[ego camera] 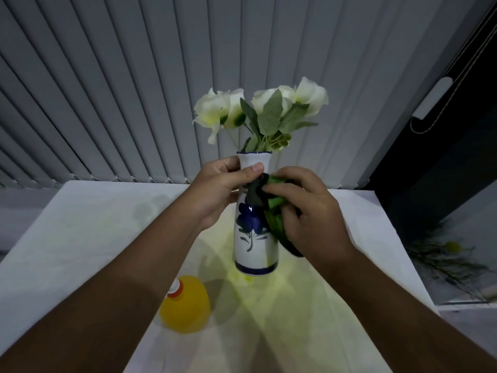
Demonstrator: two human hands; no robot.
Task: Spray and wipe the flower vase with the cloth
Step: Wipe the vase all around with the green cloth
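Two hands are up off the desk (pixel 80 238) and busy. The left hand (pixel 217 192) is wrapped around the neck of the flower vase (pixel 255 246), thumb across the front, holding it upright in the air with its white flowers (pixel 258 109). The right hand (pixel 309 211) has the green cloth (pixel 274 208) bunched in its fingers, pressed against the vase's side. A yellow spray bottle (pixel 185 305) stands below on the desk.

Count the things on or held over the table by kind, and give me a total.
Vase: 1
Cloth: 1
Yellow bottle: 1
Bunch of white flowers: 1
Total: 4
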